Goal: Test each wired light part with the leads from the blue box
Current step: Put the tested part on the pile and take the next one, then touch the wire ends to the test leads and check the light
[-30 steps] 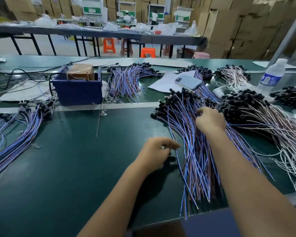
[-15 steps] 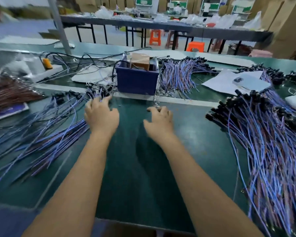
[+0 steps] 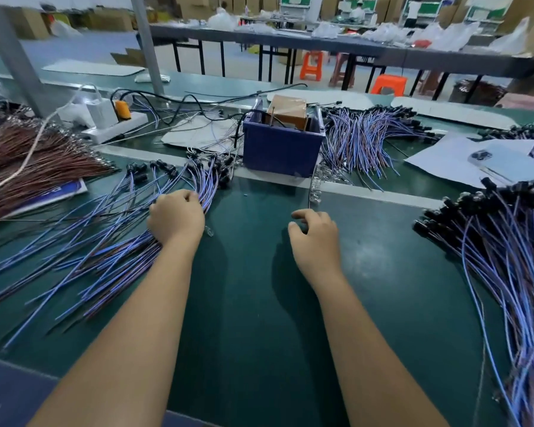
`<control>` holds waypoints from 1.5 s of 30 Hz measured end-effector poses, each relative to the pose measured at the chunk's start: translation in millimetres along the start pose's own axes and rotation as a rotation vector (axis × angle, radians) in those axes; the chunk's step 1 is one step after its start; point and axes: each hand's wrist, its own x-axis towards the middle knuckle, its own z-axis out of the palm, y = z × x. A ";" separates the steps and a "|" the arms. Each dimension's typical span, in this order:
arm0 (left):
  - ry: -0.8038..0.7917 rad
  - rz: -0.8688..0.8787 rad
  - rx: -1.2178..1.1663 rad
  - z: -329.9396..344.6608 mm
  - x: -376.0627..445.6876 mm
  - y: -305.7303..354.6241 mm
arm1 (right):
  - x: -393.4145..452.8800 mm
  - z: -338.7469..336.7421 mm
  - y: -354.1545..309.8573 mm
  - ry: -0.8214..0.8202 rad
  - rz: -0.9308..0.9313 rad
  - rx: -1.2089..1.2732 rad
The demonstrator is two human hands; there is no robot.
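head view: no part is being tested; the left hand [image 3: 176, 217] fingers are curled among loose wired parts [image 3: 111, 241], the right hand [image 3: 316, 234] loosely curled, holding nothing, before the blue box [image 3: 282, 149]. a large pile [image 3: 506, 257] seems left.

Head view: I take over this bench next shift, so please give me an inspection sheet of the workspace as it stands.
Surface: green bench mat, bare strip between the hands.
Job's things: blue box at the back centre, a metal lead running from it toward the right hand; blue-wired light parts fanned out left, another pile right, a third behind.
Clutter: phone on white paper; brown wire bundle far left.
Hands: left hand gripping wires of the left pile; right hand loosely curled, holding nothing.
Cables: power strip with black cables.
Surroundings: tables, orange stools, cardboard boxes.
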 end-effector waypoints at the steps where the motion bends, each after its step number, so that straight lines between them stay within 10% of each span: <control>1: 0.022 -0.001 -0.008 1.1 -0.8 0.0 | -0.3 -0.7 0.1 0.005 0.001 0.025; 6: 0.140 0.066 -0.174 -1.7 -5.7 2.2 | -1.4 -2.1 -0.2 0.028 -0.002 0.135; 10: 0.116 0.475 -0.528 -11.6 -24.8 18.3 | -4.2 -5.3 -1.2 0.024 -0.022 0.355; 15: 0.001 0.943 -0.504 -6.7 -73.4 48.6 | 1.0 -18.3 -8.1 -0.232 0.224 1.075; 19: -0.110 0.901 -0.355 9.0 -101.3 60.7 | 6.0 -41.1 4.8 -0.215 0.258 1.360; 27: -0.193 0.205 -0.308 22.4 -88.0 63.0 | -2.4 -37.8 12.0 0.187 -0.091 0.437; 36: -0.358 0.281 -0.026 22.0 -62.1 67.1 | -0.9 -30.9 14.5 -0.255 -0.484 -0.043; 41: -0.266 0.315 0.129 26.1 -69.6 71.6 | -0.6 -26.0 8.8 -0.062 -0.268 0.188; 45: -0.220 0.326 0.018 26.9 -78.5 67.7 | 11.4 -10.6 6.9 -0.003 -0.114 -0.097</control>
